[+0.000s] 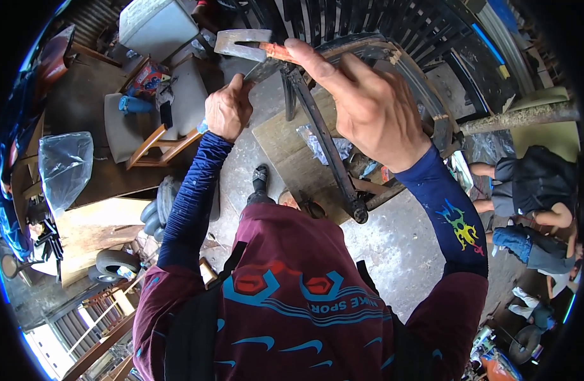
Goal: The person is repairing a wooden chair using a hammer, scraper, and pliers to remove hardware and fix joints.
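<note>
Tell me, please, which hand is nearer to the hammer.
Right: the right hand grips the hammer's handle; the left hand is apart, below the hammer's head in view.

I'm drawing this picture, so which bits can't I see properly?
All in the head view:
- Most of the hammer's handle: the right hand covers it.
- What is inside the left hand: its own back and curled fingers hide it.
- Most of the wearer's legs: the maroon shirt blocks them.
- The head of the person in black: cut off by the dark round edge.
</note>
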{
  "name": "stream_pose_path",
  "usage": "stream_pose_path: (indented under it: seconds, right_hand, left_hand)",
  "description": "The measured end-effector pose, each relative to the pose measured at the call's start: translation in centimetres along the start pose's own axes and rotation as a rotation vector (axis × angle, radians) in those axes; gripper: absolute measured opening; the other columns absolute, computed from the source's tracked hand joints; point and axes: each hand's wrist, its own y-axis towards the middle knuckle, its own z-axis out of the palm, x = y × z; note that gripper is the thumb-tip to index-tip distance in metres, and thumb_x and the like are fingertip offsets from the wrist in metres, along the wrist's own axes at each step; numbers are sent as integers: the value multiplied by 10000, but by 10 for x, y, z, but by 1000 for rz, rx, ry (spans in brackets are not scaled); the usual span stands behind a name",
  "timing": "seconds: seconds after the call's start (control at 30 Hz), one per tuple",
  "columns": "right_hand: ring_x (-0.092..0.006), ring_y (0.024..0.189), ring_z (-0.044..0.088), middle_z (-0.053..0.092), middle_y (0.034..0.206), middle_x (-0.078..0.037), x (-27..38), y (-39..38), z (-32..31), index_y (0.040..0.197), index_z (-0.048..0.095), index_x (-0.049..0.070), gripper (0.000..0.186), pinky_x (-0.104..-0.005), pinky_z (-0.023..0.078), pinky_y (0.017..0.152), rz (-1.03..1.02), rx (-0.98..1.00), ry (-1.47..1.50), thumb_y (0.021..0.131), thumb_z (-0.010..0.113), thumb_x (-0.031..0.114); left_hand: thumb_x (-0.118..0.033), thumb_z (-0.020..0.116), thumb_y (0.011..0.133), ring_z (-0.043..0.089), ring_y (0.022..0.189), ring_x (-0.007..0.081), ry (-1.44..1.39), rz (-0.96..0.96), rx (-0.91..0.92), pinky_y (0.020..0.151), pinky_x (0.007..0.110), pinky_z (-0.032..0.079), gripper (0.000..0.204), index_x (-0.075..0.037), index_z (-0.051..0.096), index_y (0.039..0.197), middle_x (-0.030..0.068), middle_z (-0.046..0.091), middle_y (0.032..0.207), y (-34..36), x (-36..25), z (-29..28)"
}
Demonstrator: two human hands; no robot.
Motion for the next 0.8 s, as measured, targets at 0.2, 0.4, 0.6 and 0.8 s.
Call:
stream_pose_path:
  seconds: [0.2,0.4,0.6,0.8]
  right_hand:
    - [-254,580,617,630,841,-114,-15,1,3,1605,377,311,852,-420,541,567,45,382,-236,877,584,-80]
    - [-276,612,641,630,835,-124,-11,16,0,1592,397,319,859,-400,584,596,10,127,-65,860,587,-90]
    - [-323,667,666,647,856,-112,-4,36,-16,1577,424,306,856,-439,597,665,-44,230,-154,845,596,-104]
    - [-324,807,721,692,944,-146,-11,38,-3,1506,535,198,719,-424,614,706,84,376,-111,874,553,-144]
  left_hand:
    - [-144,678,956,626,635,437,-35,64,29,538,487,470,196,-57,519,881,219,594,659,5,13,1]
    - [-186,671,973,628,622,431,-50,45,41,533,489,473,210,-63,528,881,204,621,654,10,18,2]
    - [-191,630,981,650,653,427,-31,63,65,556,499,490,163,-82,517,939,205,645,695,8,19,3]
    - [-169,639,960,656,670,424,-39,52,110,569,498,504,150,-85,515,943,194,662,737,6,18,0]
